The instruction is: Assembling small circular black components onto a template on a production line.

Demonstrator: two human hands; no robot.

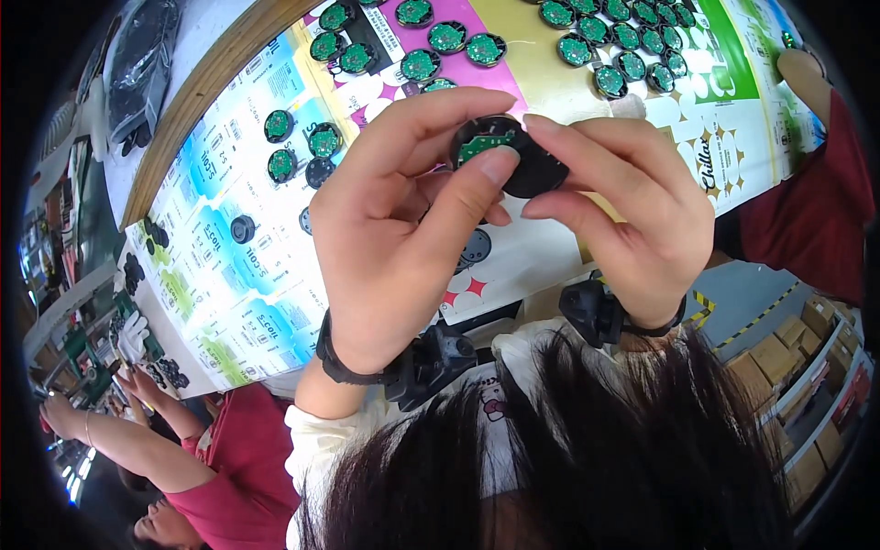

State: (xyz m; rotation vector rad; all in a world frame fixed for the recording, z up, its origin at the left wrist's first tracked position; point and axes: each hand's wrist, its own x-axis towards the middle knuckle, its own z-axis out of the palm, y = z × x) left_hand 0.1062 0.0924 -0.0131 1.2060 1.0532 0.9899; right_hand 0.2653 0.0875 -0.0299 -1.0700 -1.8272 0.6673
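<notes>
My left hand is closed on a round black housing with a green circuit board in it, thumb pressed on the board's edge. A flat black disc overlaps its lower right side; whether the two are joined, I cannot tell. My right hand pinches the disc's right edge between thumb and fingertips. Under my left hand a dark grey round part with small holes lies on the table, partly hidden. Left of that hand are several board-filled housings and a black round part.
Many more round housings with green boards lie across the far side of the printed-sheet table. A wooden edge strip runs along the left. People in red sleeves are at left and right; cardboard boxes stand at lower right.
</notes>
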